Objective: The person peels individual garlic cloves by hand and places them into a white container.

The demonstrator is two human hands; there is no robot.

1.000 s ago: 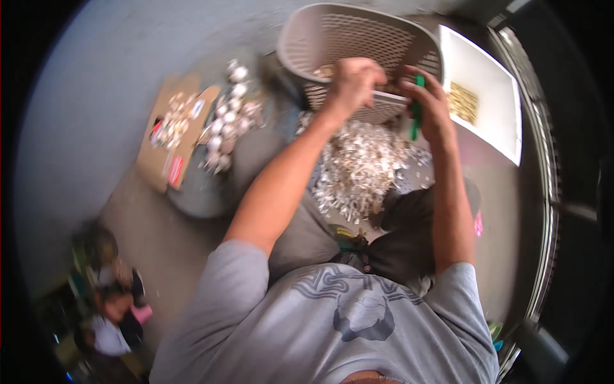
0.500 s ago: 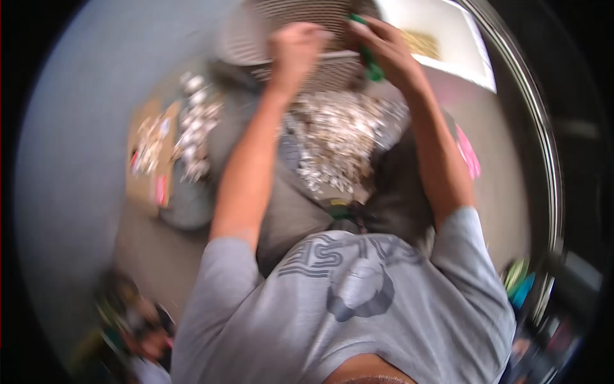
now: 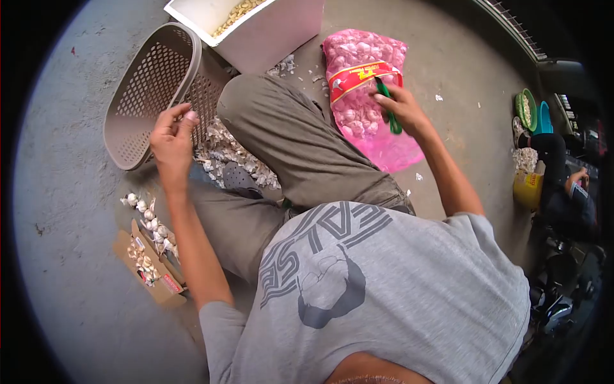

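Observation:
My left hand (image 3: 173, 137) is raised beside the rim of a tall grey perforated basket (image 3: 118, 137), its fingers curled and thumb near the fingertips; whatever it may hold is too small to make out. In my right hand (image 3: 404, 109) is a green-handled tool (image 3: 391, 115), held over a pink net bag of garlic bulbs (image 3: 358, 115) with a red and yellow label (image 3: 358, 75). Garlic skins (image 3: 246, 157) are heaped between the basket and my legs.
A white box (image 3: 275, 32) with peeled cloves stands behind the basket. Whole garlic bulbs (image 3: 153, 224) and a cardboard piece with cloves (image 3: 167, 288) lie at the left. Far right are a yellow container (image 3: 527, 192), green and blue baskets, and another person's arm.
The view has turned, bringing the pink garlic bag into sight. My hands have moved apart, the right one with the green tool over the bag, the left one beside the basket.

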